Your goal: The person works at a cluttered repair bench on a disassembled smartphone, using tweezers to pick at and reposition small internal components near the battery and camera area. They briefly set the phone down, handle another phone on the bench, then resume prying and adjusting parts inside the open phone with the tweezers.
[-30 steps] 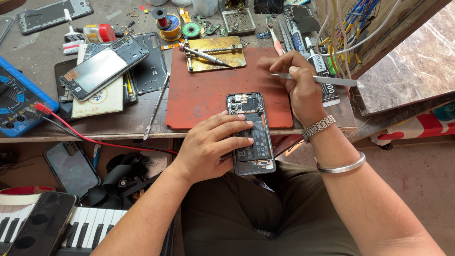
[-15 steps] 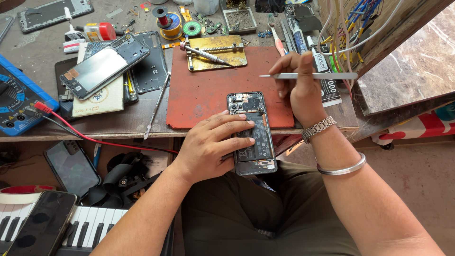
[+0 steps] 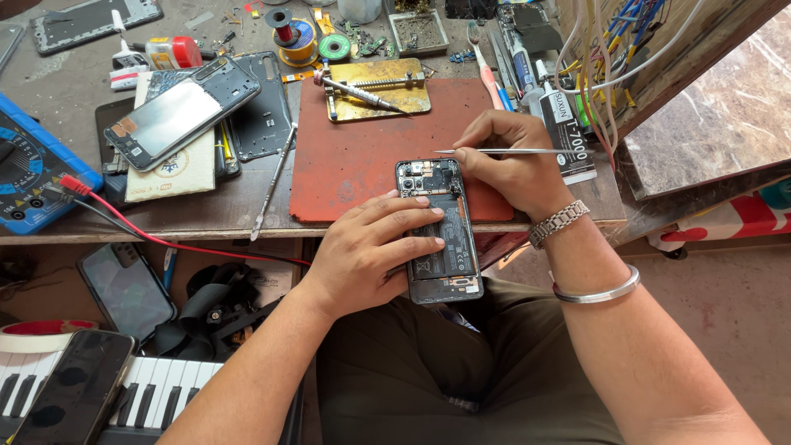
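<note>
An opened phone (image 3: 437, 231) with its back cover off lies half on the red work mat (image 3: 354, 156), half over the bench edge above my lap. My left hand (image 3: 372, 247) grips it from the left, fingers laid across the battery. My right hand (image 3: 509, 161) hovers just right of the phone's top end and holds thin metal tweezers (image 3: 494, 152) level, the tip pointing left above the phone's upper corner. A metal watch and a bangle sit on my right wrist and forearm.
A brass holder with a tool (image 3: 375, 89) lies at the mat's far edge. Left of the mat are a metal pry tool (image 3: 273, 181), phone parts and another phone (image 3: 181, 111), and a blue multimeter (image 3: 29, 169) with a red lead. A glue tube (image 3: 567, 136) and cables are on the right.
My right hand has turned the tweezers around, from pointing right to pointing left, and brought the tip over the phone's top. My left hand keeps its hold.
</note>
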Demonstrator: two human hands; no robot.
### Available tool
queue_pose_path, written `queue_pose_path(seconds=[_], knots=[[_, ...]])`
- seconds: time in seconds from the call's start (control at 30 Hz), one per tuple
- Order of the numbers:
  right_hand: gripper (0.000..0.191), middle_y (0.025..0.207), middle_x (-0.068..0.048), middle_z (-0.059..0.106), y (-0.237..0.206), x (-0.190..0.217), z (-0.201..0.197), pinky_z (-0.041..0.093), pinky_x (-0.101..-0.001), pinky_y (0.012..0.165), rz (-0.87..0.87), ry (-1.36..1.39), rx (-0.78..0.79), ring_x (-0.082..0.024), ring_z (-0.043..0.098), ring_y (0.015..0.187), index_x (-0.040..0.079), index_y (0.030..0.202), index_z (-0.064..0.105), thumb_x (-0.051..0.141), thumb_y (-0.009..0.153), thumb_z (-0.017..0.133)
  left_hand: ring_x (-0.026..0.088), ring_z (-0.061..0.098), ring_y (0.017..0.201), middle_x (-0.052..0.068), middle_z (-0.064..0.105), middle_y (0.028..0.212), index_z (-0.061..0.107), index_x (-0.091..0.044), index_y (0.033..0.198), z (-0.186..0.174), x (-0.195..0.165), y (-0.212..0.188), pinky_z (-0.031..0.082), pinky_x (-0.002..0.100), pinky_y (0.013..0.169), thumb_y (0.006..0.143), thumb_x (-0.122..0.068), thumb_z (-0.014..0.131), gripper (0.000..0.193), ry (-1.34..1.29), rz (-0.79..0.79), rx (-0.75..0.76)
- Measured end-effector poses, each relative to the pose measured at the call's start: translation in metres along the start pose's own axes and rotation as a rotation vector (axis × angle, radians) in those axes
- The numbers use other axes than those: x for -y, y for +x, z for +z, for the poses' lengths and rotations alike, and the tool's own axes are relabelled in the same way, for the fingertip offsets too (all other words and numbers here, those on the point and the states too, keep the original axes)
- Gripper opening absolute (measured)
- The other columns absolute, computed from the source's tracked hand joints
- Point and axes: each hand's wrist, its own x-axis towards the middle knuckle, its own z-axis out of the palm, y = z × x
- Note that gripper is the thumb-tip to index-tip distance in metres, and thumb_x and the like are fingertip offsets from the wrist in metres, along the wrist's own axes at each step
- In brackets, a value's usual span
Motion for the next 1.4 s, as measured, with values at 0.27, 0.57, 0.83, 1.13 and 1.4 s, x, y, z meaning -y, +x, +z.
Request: queue_pose_path(seconds=[0.27, 0.57, 0.83, 1.13, 1.4], knots=[[0.017, 0.089, -0.002, 0.064, 0.001, -0.007, -0.002, 0.053, -0.0207, 0.071, 0.0, -0.01, 0.024, -0.006, 0.062, 0.08, 0.002, 0.086, 0.058, -0.002, 0.089, 0.073, 0.026, 0.057, 0.135, 0.0, 0.064, 0.139, 0.071, -0.018, 0.115, 0.001, 0.001, -0.001, 0.044, 0.049, 0.118, 0.068, -0.009, 0.073, 0.048, -0.001, 0.003, -0.001], [0.016, 0.088, -0.001, 0.062, 0.002, -0.01, -0.004, 0.05, -0.0199, 0.069, 0.024, -0.012, 0.043, -0.005, 0.059, 0.078, 0.003, 0.088, 0.056, -0.001, 0.091, 0.071, 0.026, 0.058, 0.135, 0.0, 0.064, 0.139, 0.071, -0.018, 0.114, 0.0, 0.001, -0.001, 0.044, 0.049, 0.118, 0.067, -0.007, 0.072, 0.048, -0.002, 0.007, -0.008], [0.016, 0.086, -0.001, 0.065, 0.003, -0.007, -0.001, 0.05, -0.0205, 0.07, -0.028, -0.122, -0.009, -0.005, 0.059, 0.078, 0.003, 0.084, 0.057, -0.001, 0.09, 0.072, 0.026, 0.059, 0.133, 0.0, 0.065, 0.137, 0.071, -0.017, 0.113, -0.001, -0.001, 0.002, 0.045, 0.048, 0.118, 0.066, -0.006, 0.072, 0.048, -0.018, -0.003, -0.019], [0.009, 0.09, -0.002, 0.072, 0.002, 0.001, 0.003, 0.054, -0.021, 0.073, 0.035, -0.091, 0.03, -0.005, 0.065, 0.082, 0.002, 0.087, 0.067, 0.002, 0.09, 0.075, 0.027, 0.061, 0.131, 0.002, 0.067, 0.135, 0.072, -0.015, 0.111, -0.003, -0.002, 0.003, 0.046, 0.048, 0.117, 0.064, -0.004, 0.071, 0.048, -0.054, -0.005, -0.026], [0.012, 0.091, -0.003, 0.072, 0.003, -0.004, 0.003, 0.054, -0.0211, 0.075, -0.023, -0.155, -0.014, -0.006, 0.065, 0.083, 0.002, 0.089, 0.065, 0.005, 0.093, 0.076, 0.027, 0.061, 0.13, 0.002, 0.067, 0.135, 0.072, -0.015, 0.11, -0.003, -0.002, 0.003, 0.046, 0.048, 0.117, 0.062, -0.004, 0.071, 0.05, -0.058, -0.015, -0.023]])
